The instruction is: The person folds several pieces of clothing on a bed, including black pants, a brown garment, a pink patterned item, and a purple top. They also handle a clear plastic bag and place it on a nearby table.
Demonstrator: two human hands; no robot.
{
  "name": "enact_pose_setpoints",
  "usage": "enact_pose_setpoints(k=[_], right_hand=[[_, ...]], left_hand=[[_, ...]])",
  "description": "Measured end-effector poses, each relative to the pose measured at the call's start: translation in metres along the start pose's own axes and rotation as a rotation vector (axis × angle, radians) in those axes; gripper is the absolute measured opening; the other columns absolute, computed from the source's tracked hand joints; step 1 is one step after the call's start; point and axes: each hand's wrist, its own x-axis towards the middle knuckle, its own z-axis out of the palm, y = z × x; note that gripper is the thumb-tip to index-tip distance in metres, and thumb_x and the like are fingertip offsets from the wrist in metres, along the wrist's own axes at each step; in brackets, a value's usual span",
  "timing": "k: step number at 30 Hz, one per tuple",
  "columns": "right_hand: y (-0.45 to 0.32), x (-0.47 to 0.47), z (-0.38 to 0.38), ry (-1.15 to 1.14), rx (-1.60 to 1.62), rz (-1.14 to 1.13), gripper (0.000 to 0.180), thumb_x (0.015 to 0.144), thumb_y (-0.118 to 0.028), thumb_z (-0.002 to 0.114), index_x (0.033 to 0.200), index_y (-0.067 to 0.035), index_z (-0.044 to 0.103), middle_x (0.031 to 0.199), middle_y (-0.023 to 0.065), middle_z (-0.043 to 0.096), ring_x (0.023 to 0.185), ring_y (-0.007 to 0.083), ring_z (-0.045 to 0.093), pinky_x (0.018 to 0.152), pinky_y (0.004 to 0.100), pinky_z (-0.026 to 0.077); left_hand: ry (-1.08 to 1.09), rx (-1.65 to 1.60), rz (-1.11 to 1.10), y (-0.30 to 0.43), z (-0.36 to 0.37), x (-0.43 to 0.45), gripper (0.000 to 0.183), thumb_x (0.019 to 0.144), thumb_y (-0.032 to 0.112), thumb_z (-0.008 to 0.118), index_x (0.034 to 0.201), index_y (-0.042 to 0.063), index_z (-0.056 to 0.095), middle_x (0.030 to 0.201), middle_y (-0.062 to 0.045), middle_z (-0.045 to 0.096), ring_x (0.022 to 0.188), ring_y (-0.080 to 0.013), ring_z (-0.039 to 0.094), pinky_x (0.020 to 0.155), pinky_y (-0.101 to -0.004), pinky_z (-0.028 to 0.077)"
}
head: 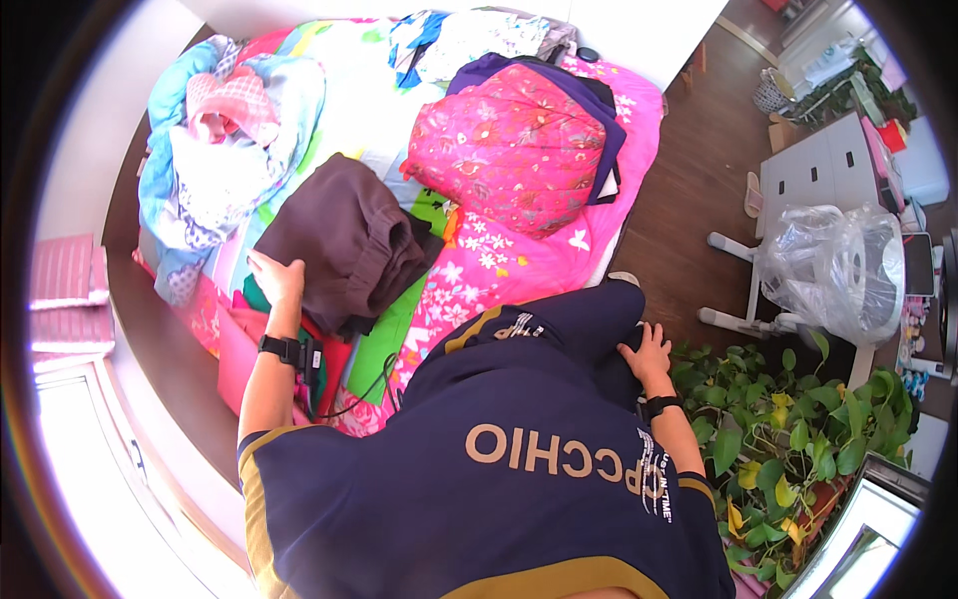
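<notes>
My left hand (278, 278) is at the left edge of a folded pair of dark brown trousers (337, 224), fingers apart; whether it touches the cloth is hard to tell. The trousers, with their gathered waistband facing me, top a stack of clothes on the bed. My right hand (648, 352) rests against my dark trouser leg, fingers spread and holding nothing. Beyond the brown stack sits a pink floral quilted garment (509, 150) on a pile with a purple garment (612, 142) beneath it.
A heaped blue and white quilt (165, 142) with a pink checked cloth (232, 105) is at the far left of the bed. The pink floral bedsheet (479, 262) spreads before me. To my right stand leafy potted plants (778, 434) and a plastic-wrapped chair (831, 269).
</notes>
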Motion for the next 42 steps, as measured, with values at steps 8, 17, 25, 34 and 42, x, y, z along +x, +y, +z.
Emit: enact_pose_setpoints(k=[8, 17, 25, 34, 42], right_hand=[[-0.011, -0.006, -0.004, -0.009, 0.009, 0.055, 0.083, 0.074, -0.048, 0.068, 0.141, -0.015, 0.031, 0.151, 0.0076, 0.018, 0.133, 0.0456, 0.023, 0.097, 0.0518, 0.04], [-0.009, -0.02, 0.009, 0.075, 0.073, 0.093, 0.083, 0.075, -0.048, 0.068, 0.142, -0.015, 0.03, 0.151, 0.0063, 0.017, 0.133, 0.0444, 0.022, 0.096, 0.0532, 0.041], [-0.017, -0.023, 0.014, 0.071, 0.065, 0.118, 0.081, 0.076, -0.045, 0.067, 0.142, -0.016, 0.03, 0.152, 0.0074, 0.016, 0.132, 0.046, 0.023, 0.097, 0.0509, 0.04], [-0.052, -0.015, -0.051, 0.29, 0.521, -0.244, 0.085, 0.067, -0.04, 0.076, 0.135, -0.005, 0.04, 0.131, 0.0187, 0.048, 0.124, 0.0321, 0.044, 0.102, 0.0411, 0.036], [-0.192, -0.039, -0.109, -0.086, 1.006, -0.827, 0.052, 0.073, -0.009, 0.076, 0.12, -0.004, 0.054, 0.111, 0.0084, 0.063, 0.105, 0.0171, 0.058, 0.091, 0.0316, 0.046]], left_hand=[[-0.576, -0.723, 0.759, 0.232, 0.008, -0.003, 0.062, 0.076, 0.021, 0.073, 0.128, -0.001, 0.048, 0.127, -0.018, 0.051, 0.121, -0.0239, 0.046, 0.102, -0.0336, 0.035], [-0.39, 0.123, 1.324, 0.393, 0.055, -0.046, 0.098, 0.054, 0.03, 0.084, 0.137, 0.012, 0.037, 0.13, -0.011, 0.046, 0.126, -0.0297, 0.04, 0.106, -0.0475, 0.03], [-0.275, 0.06, 1.406, 0.372, 0.085, -0.056, 0.029, 0.067, 0.016, 0.072, 0.092, 0.012, 0.059, 0.083, -0.007, 0.064, 0.083, -0.0261, 0.062, 0.075, -0.0407, 0.046], [-0.234, -0.477, 1.493, 0.291, 0.028, -0.097, 0.01, 0.059, 0.008, 0.063, 0.064, 0.01, 0.056, 0.065, -0.008, 0.051, 0.068, -0.0283, 0.054, 0.065, -0.0407, 0.043], [-0.229, -0.65, 1.562, 0.24, -0.01, -0.134, 0.017, 0.065, 0.012, 0.06, 0.08, 0.012, 0.066, 0.076, -0.003, 0.054, 0.08, -0.023, 0.055, 0.081, -0.0389, 0.043]])
